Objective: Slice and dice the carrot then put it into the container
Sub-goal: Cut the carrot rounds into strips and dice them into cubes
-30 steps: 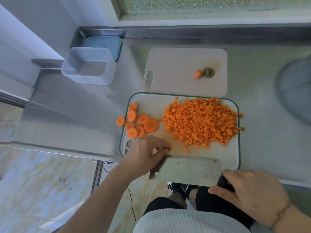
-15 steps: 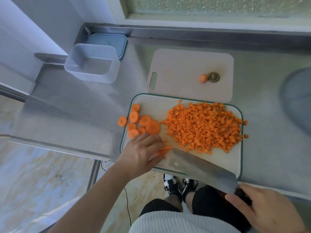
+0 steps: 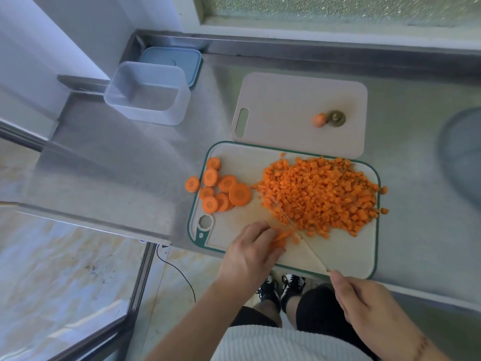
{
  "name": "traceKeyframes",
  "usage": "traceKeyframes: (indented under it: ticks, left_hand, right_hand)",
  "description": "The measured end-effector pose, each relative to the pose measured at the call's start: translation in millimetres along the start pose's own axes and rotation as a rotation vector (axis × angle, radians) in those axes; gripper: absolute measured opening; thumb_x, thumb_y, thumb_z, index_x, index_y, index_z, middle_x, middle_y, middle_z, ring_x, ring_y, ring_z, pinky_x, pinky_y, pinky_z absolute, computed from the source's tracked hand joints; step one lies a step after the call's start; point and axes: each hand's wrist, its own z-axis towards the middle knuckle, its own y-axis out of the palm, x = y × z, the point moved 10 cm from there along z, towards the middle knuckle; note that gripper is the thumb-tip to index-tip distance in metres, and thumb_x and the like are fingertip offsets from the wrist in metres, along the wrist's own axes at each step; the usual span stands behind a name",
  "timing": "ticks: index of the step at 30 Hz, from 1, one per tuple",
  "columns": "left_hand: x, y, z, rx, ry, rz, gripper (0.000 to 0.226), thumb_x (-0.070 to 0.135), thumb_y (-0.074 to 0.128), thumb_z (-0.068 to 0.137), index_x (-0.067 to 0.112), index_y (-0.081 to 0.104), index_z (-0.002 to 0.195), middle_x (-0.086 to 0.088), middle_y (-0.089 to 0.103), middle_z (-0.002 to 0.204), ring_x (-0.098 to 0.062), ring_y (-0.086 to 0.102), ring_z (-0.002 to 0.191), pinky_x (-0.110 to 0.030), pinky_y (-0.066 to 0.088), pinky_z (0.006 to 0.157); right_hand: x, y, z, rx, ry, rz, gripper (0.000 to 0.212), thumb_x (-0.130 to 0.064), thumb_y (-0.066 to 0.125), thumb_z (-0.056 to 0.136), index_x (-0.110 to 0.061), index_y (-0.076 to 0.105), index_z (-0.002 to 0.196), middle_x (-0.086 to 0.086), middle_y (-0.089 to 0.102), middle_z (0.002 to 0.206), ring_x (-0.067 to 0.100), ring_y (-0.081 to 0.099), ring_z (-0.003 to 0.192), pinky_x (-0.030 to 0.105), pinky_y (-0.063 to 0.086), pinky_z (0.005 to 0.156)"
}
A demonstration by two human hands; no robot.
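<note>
The left hand (image 3: 251, 250) curls its fingers over some carrot strips (image 3: 279, 238) at the near edge of the cutting board (image 3: 346, 259). The right hand (image 3: 364, 299) grips the knife (image 3: 299, 230), seen edge-on beside them. To dice well, tuck fingertips back and cut small, even bits. The big diced pile (image 3: 320, 194) lies to the right, round slices (image 3: 221, 190) to the left. The container (image 3: 148, 96) sits empty, far left on the counter (image 3: 130, 165).
</note>
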Motion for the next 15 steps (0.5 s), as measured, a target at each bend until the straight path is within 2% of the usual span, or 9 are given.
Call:
traceKeyframes:
  ticks: [2, 4, 7, 9, 12, 15]
  left_hand:
    - [-2, -1, 0, 0.014, -0.009, -0.013, 0.029, 0.029, 0.069, 0.090, 0.007, 0.070, 0.109, -0.006, 0.063, 0.109, -0.020, 0.062, 0.096, -0.029, 0.055, 0.085]
    - [-2, -3, 1, 0.013, 0.006, -0.015, 0.029, 0.029, 0.068, 0.090, 0.007, 0.070, 0.109, -0.006, 0.063, 0.109, -0.018, 0.061, 0.096, -0.025, 0.051, 0.087]
    - [-2, -1, 2, -0.012, 0.006, -0.030, 0.030, 0.029, 0.068, 0.089, 0.007, 0.071, 0.110, -0.005, 0.065, 0.113, -0.020, 0.062, 0.099, -0.027, 0.052, 0.088]
    - [-3, 0, 1, -0.022, 0.008, -0.042, 0.030, 0.028, 0.068, 0.089, 0.008, 0.071, 0.111, -0.004, 0.064, 0.114, -0.020, 0.062, 0.099, -0.029, 0.053, 0.087]
    - [1, -6, 0, -0.009, 0.041, -0.012, 0.030, 0.029, 0.071, 0.090, 0.008, 0.069, 0.112, -0.006, 0.062, 0.114, -0.021, 0.062, 0.097, -0.030, 0.054, 0.085]
    - [14, -12, 0, 0.055, 0.184, 0.084, 0.023, 0.024, 0.073, 0.093, 0.009, 0.070, 0.110, -0.010, 0.066, 0.115, -0.031, 0.063, 0.099, -0.039, 0.053, 0.088]
  right_hand:
    - [2, -1, 1, 0.002, -0.004, -0.027, 0.069, -0.076, 0.020, 0.082, -0.016, 0.040, 0.056, 0.001, 0.042, 0.047, 0.007, 0.041, 0.045, 0.032, 0.037, 0.055]
    - [1, 1, 1, -0.009, -0.017, -0.047, 0.076, -0.087, 0.016, 0.074, -0.017, 0.040, 0.056, 0.001, 0.043, 0.049, 0.007, 0.042, 0.046, 0.026, 0.034, 0.052]
    - [-2, 3, 1, -0.013, -0.043, -0.062, 0.088, -0.093, 0.012, 0.067, -0.013, 0.047, 0.062, 0.003, 0.053, 0.059, 0.009, 0.050, 0.053, 0.023, 0.039, 0.056]
    - [-4, 2, 1, 0.004, -0.061, -0.086, 0.087, -0.089, 0.013, 0.073, -0.012, 0.052, 0.066, 0.003, 0.057, 0.065, 0.010, 0.053, 0.057, 0.023, 0.042, 0.061]
    - [-7, 1, -2, 0.002, -0.038, -0.071, 0.073, -0.073, 0.021, 0.081, -0.008, 0.048, 0.064, 0.002, 0.049, 0.054, 0.008, 0.049, 0.052, 0.024, 0.040, 0.058]
    - [-13, 2, -6, -0.027, -0.011, -0.061, 0.060, -0.065, 0.030, 0.081, -0.011, 0.046, 0.059, -0.003, 0.050, 0.052, 0.006, 0.052, 0.055, 0.020, 0.040, 0.059]
